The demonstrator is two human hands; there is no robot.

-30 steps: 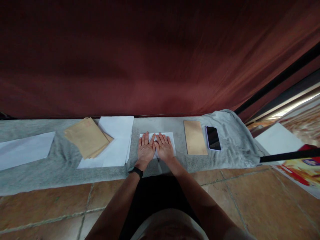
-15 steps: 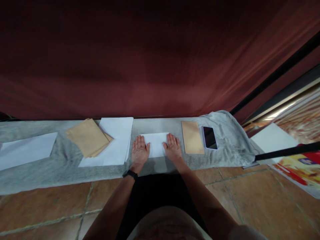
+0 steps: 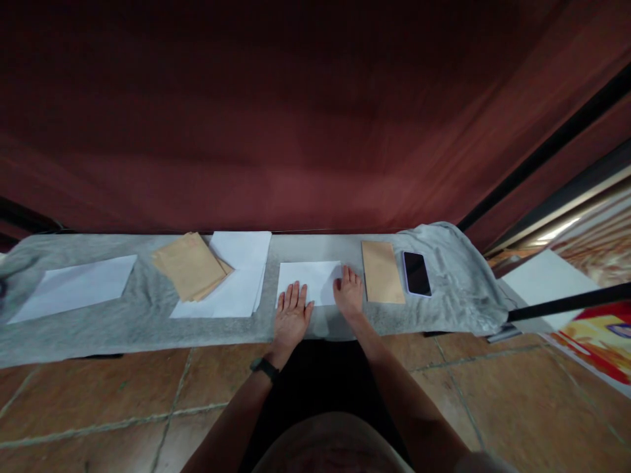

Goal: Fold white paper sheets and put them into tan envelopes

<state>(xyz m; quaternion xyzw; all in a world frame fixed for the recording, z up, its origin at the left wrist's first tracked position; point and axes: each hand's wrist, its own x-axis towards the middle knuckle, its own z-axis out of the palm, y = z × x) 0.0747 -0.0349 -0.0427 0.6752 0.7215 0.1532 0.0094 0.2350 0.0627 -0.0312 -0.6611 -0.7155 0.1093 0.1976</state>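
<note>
A white sheet of paper (image 3: 315, 276), folded or cut to a small rectangle, lies in front of me on the grey cloth. My left hand (image 3: 292, 318) rests flat across its lower left part, fingers stretched out and a dark watch on the wrist. At the sheet's right edge is my right hand (image 3: 349, 294), its fingers slightly bent and its thumb apart on the paper. Just right of that hand lies a brown envelope (image 3: 383, 272). Nothing shows gripped in either hand.
A phone (image 3: 417, 273) lies right of the envelope. To my left, a fanned stack of brown envelopes (image 3: 190, 266) overlaps larger white sheets (image 3: 241, 289); farther left is another white paper (image 3: 73, 288). A dark red curtain (image 3: 296, 131) hangs behind the grey cloth (image 3: 458, 282).
My left hand has slid toward me and onto the sheet's lower part. My right hand's fingers have bent at the right edge. The view has shifted slightly left.
</note>
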